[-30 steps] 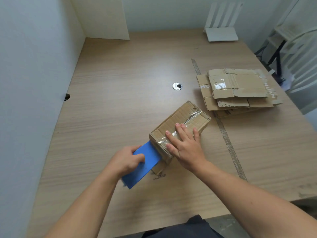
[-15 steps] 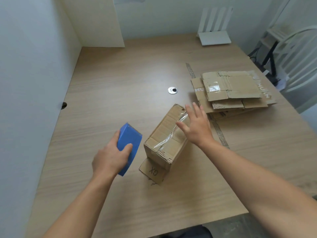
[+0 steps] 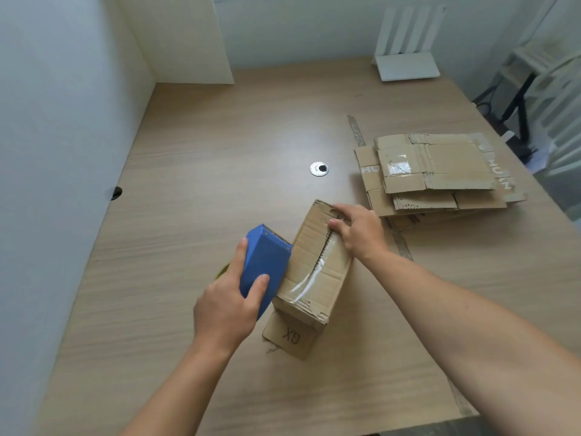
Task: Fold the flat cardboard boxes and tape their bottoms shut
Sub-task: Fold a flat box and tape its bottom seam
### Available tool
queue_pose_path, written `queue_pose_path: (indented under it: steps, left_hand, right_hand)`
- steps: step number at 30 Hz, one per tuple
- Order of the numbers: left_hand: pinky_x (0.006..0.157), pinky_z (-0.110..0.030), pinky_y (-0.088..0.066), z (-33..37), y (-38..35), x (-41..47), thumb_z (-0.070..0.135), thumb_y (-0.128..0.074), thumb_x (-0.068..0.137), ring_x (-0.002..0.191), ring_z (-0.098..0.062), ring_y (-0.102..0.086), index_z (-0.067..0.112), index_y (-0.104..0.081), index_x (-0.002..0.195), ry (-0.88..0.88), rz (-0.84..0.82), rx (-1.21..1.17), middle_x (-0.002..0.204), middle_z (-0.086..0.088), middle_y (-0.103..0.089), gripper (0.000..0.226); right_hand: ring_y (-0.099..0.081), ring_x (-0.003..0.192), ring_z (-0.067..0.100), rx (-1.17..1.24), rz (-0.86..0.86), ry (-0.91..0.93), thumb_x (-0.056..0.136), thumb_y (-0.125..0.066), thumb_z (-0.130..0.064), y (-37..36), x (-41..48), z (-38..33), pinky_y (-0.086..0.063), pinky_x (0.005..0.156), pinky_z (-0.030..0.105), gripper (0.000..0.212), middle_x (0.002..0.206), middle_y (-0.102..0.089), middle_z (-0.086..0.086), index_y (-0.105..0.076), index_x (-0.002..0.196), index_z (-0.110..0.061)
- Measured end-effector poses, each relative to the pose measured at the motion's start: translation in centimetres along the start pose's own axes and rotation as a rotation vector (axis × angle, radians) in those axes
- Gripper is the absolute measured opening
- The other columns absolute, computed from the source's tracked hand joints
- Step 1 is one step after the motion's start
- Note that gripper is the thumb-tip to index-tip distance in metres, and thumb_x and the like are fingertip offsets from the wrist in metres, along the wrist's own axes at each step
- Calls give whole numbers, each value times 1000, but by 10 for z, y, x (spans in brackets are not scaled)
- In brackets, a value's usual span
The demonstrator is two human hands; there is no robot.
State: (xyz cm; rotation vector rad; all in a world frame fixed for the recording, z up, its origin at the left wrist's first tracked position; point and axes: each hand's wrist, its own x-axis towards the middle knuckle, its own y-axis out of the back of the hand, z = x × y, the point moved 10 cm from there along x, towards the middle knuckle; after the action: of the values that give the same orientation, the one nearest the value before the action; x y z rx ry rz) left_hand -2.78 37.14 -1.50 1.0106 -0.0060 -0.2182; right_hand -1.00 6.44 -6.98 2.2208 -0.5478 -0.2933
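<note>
A folded cardboard box lies bottom-up on the wooden table, a strip of clear tape along its seam. One flap marked GX sticks out at its near end. My left hand grips a blue tape dispenser right beside the box's left side. My right hand holds the box's far end, thumb on the taped top and fingers curled over the far edge. A stack of flat cardboard boxes lies to the right, behind the box.
A round metal cable grommet sits in the table's middle. A white router stands at the far edge, a beige panel in the far left corner. White chairs stand past the right edge. A wall runs along the left.
My left hand pulled the dispenser off the box's near end and brought it alongside the left side. My right hand slid from the near end to the far end.
</note>
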Motion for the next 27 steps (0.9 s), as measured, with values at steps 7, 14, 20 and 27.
queue_pose_path:
  steps: [7,14,20,27]
  left_hand:
    - [72,-39,-49,0,-9,-5,49,-51,95,82,-31,-60,45,-19,154,91,30,-51,83,2,-60,67]
    - [76,-40,-49,-7,-11,-2,50,-51,96,90,-34,-61,42,-22,154,134,39,-68,100,-8,-68,66]
    - [73,-39,-50,-2,-15,-2,48,-50,97,85,-31,-59,44,-18,155,78,4,-43,93,-3,-65,66]
    - [72,-37,-50,-36,-27,-13,49,-50,97,83,-25,-59,48,-18,154,107,-80,-50,91,3,-64,65]
  right_hand:
    - [-31,142,35,-302,31,282,95,-49,-54,8,-50,-56,-33,112,51,57,155,-39,4,-49,145,-26]
    - [-53,131,31,-549,21,695,85,-42,-63,-43,-155,-63,-40,109,55,71,142,-57,8,-64,131,-13]
    - [-62,113,33,-395,209,794,93,-59,-21,-34,-158,-58,-45,104,55,30,129,-66,1,-72,119,-14]
    - [-65,107,32,-331,297,777,87,-58,-12,-22,-166,-62,-46,102,56,30,122,-68,3,-73,112,-14]
